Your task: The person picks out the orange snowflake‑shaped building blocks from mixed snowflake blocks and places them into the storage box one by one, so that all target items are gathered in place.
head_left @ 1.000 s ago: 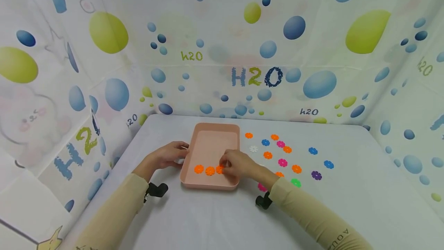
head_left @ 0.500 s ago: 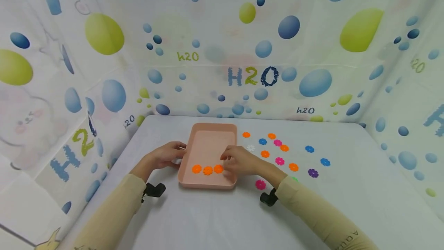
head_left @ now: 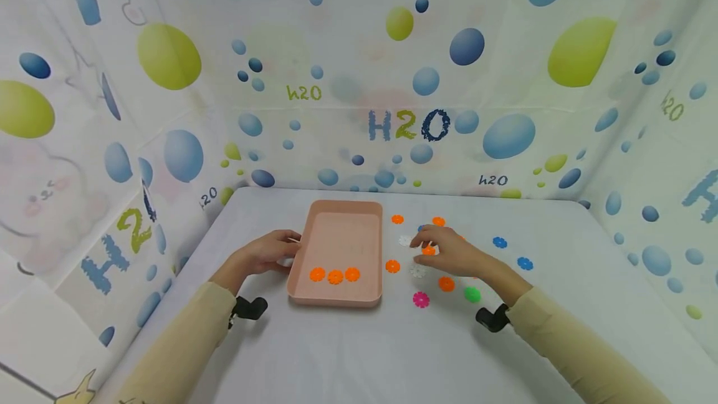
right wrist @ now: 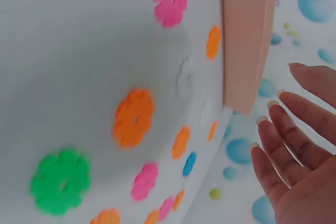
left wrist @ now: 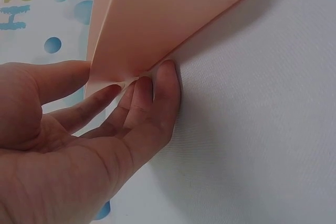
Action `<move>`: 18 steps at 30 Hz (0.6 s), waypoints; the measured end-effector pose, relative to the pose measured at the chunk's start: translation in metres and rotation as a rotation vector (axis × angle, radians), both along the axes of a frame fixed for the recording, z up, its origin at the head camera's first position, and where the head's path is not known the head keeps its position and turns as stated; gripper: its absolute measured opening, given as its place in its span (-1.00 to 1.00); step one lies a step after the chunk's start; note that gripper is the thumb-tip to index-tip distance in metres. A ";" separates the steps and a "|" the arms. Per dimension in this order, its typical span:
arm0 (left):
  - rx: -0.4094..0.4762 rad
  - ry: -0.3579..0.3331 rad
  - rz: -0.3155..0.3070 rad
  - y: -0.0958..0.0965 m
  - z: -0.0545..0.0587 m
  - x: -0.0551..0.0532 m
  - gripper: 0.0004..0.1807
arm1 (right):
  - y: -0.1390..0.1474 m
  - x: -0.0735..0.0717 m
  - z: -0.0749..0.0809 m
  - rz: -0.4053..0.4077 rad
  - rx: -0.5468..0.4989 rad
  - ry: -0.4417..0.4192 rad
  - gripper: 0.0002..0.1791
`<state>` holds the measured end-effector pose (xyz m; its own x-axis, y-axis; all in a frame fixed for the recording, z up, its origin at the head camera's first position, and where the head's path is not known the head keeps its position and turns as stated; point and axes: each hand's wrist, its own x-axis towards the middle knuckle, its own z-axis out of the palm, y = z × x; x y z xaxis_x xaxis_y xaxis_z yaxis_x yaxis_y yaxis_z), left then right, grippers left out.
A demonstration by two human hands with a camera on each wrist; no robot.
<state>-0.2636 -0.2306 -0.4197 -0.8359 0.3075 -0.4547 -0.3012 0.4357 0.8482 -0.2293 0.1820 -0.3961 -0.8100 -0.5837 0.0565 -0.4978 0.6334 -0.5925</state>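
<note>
A pink shallow tray (head_left: 346, 235) lies on the white-covered table, with three orange flower-shaped discs (head_left: 335, 277) in a row near its front end. My left hand (head_left: 270, 252) holds the tray's left side; in the left wrist view its thumb (left wrist: 65, 77) meets the rim and the other fingertips sit against the lower outer wall. To the right of the tray, my right hand (head_left: 455, 254) hovers over scattered discs, fingers apart and holding nothing. Near its fingertips are an orange disc (head_left: 429, 250) and a white disc (head_left: 417, 271). The hand hides some discs behind it.
More discs surround the right hand: an orange one (head_left: 392, 266) beside the tray, a pink one (head_left: 421, 300), a green one (head_left: 472, 294) and two blue ones (head_left: 500, 242) farther right. A patterned curtain (head_left: 348, 80) encloses the table at the back and sides.
My right hand has let go of the third orange disc in the tray and moved right, over the loose discs. The left hand stays at the tray's side.
</note>
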 end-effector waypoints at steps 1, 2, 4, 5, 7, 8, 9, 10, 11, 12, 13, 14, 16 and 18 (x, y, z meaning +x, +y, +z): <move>-0.001 0.000 -0.001 0.000 0.000 0.000 -0.43 | 0.007 0.000 0.000 -0.010 -0.001 0.008 -0.73; 0.000 0.000 -0.002 0.000 0.000 0.000 -0.43 | 0.014 0.001 0.000 -0.016 -0.003 0.019 -0.74; -0.001 0.001 -0.003 0.000 0.000 -0.001 -0.43 | 0.029 0.001 0.000 -0.034 0.006 0.045 -0.75; -0.001 0.001 -0.003 0.000 0.000 -0.001 -0.43 | 0.036 0.001 0.000 -0.052 0.012 0.046 -0.74; -0.003 0.003 -0.002 0.000 -0.001 -0.002 -0.43 | 0.050 0.001 -0.001 -0.088 0.020 0.042 -0.73; -0.002 0.003 -0.001 0.000 -0.001 -0.002 -0.43 | 0.057 0.001 -0.001 -0.105 0.030 0.042 -0.72; -0.001 0.003 -0.001 0.000 -0.001 -0.002 -0.43 | 0.063 0.001 -0.002 -0.127 0.040 0.036 -0.70; -0.001 0.003 0.000 0.000 -0.002 -0.002 -0.43 | 0.069 0.001 -0.004 -0.144 0.046 0.025 -0.69; -0.001 0.003 0.001 -0.001 -0.002 -0.002 -0.43 | 0.075 0.001 -0.005 -0.162 0.054 0.017 -0.68; -0.001 0.003 0.002 -0.001 -0.002 -0.002 -0.43 | 0.080 0.001 -0.007 -0.177 0.063 0.008 -0.66; 0.000 0.002 0.002 -0.001 -0.002 -0.001 -0.43 | 0.085 0.001 -0.009 -0.191 0.070 -0.001 -0.66; 0.001 0.002 0.003 -0.001 -0.002 -0.001 -0.43 | 0.090 0.001 -0.010 -0.200 0.076 -0.011 -0.65; 0.001 0.003 0.001 -0.001 -0.002 -0.001 -0.43 | 0.099 0.000 -0.014 -0.215 0.084 -0.034 -0.65; 0.001 0.002 0.002 -0.001 -0.002 0.000 -0.43 | 0.106 0.001 -0.018 -0.221 0.086 -0.052 -0.64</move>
